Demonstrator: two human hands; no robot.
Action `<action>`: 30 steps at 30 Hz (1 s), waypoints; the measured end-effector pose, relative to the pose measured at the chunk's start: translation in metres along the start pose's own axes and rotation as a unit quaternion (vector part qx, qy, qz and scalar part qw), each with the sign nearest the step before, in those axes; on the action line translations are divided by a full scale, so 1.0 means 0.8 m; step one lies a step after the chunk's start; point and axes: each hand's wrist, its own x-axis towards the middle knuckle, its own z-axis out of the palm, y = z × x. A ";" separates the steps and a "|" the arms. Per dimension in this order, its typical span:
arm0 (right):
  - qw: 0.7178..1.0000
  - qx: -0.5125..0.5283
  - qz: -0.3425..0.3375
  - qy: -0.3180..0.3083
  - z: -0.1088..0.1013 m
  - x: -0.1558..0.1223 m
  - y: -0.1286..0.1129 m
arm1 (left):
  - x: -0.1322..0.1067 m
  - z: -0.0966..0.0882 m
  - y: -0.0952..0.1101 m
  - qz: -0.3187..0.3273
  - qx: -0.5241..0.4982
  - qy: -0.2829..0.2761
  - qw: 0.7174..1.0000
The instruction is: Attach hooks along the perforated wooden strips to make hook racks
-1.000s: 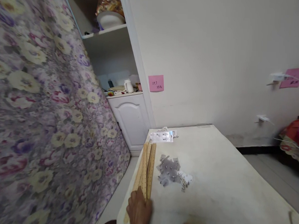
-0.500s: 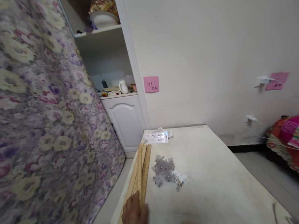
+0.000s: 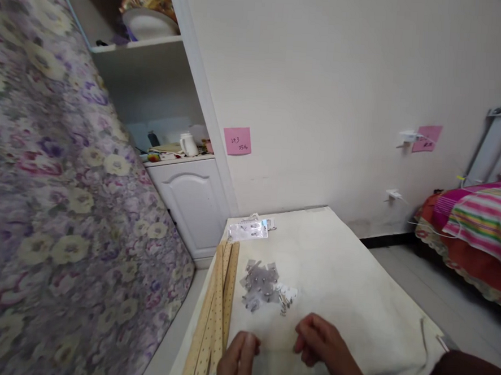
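My left hand (image 3: 240, 356) is at the table's near edge, just right of the wooden strips, its fingers curled together and nothing seen in them. Over the cloth to its right, my right hand (image 3: 317, 341) is loosely closed, also with nothing visible in it. Several pale wooden strips (image 3: 217, 310) with rows of small dark holes lie lengthwise along the left side, some crossing others. Between the strips and the right side is a pile of small clear packets (image 3: 259, 281) with little metal pieces. Small white cards with metal pieces (image 3: 286, 297) adjoin the pile.
A clear plastic package (image 3: 248, 230) lies at the table's far left corner. The table (image 3: 335, 260) has a pale cover and stands against the wall. A flowered curtain (image 3: 75, 199) hangs at left beside a white cabinet (image 3: 186, 200). A bed (image 3: 477, 224) is at right.
My left hand has come off the wooden strips and moved right and nearer. My right hand has risen into view over the table. The view has turned slightly right.
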 end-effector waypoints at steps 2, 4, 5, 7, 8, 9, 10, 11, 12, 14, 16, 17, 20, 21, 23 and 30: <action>1.000 -0.016 -0.023 0.005 -0.004 0.003 -0.034 | 0.011 -0.015 0.027 -0.014 0.002 0.022 1.000; 0.999 -0.029 -0.044 0.012 -0.008 0.008 -0.062 | 0.024 -0.023 0.045 -0.015 -0.020 0.028 0.999; 0.998 -0.032 -0.046 0.012 -0.011 0.011 -0.074 | 0.032 -0.025 0.052 -0.014 -0.035 0.018 0.999; 0.998 -0.039 -0.043 0.006 -0.015 0.017 -0.092 | 0.046 -0.025 0.061 -0.007 -0.058 -0.007 0.998; 0.998 -0.042 -0.042 0.004 -0.017 0.020 -0.099 | 0.054 -0.024 0.063 -0.003 -0.064 -0.014 0.998; 0.998 -0.044 -0.043 0.003 -0.020 0.023 -0.105 | 0.060 -0.022 0.065 0.000 -0.066 -0.019 0.998; 0.998 -0.046 -0.045 0.002 -0.022 0.026 -0.110 | 0.067 -0.021 0.067 0.002 -0.066 -0.022 0.998; 0.998 -0.048 -0.046 0.004 -0.025 0.028 -0.114 | 0.073 -0.020 0.068 0.003 -0.065 -0.021 0.998; 0.998 -0.049 -0.048 0.006 -0.028 0.031 -0.116 | 0.078 -0.019 0.069 0.004 -0.064 -0.022 0.998; 0.997 -0.053 -0.049 0.013 -0.034 0.036 -0.118 | 0.086 -0.018 0.070 0.005 -0.067 -0.030 0.997; 0.997 -0.058 -0.047 0.024 -0.041 0.041 -0.118 | 0.091 -0.018 0.072 -0.001 -0.073 -0.031 0.997; 0.997 -0.062 -0.045 0.031 -0.044 0.044 -0.117 | 0.092 -0.018 0.074 -0.006 -0.072 -0.026 0.997; 0.996 -0.070 -0.031 0.048 -0.051 0.050 -0.113 | 0.094 -0.018 0.078 -0.026 -0.058 0.003 0.998; 0.996 -0.071 -0.027 0.053 -0.053 0.051 -0.112 | 0.095 -0.018 0.079 -0.033 -0.053 0.010 0.998; 0.995 -0.070 -0.024 0.059 -0.056 0.052 -0.111 | 0.096 -0.017 0.080 -0.046 -0.048 0.011 0.998; 0.995 -0.077 -0.025 0.066 -0.063 0.055 -0.106 | 0.097 -0.012 0.077 -0.033 -0.032 0.022 0.999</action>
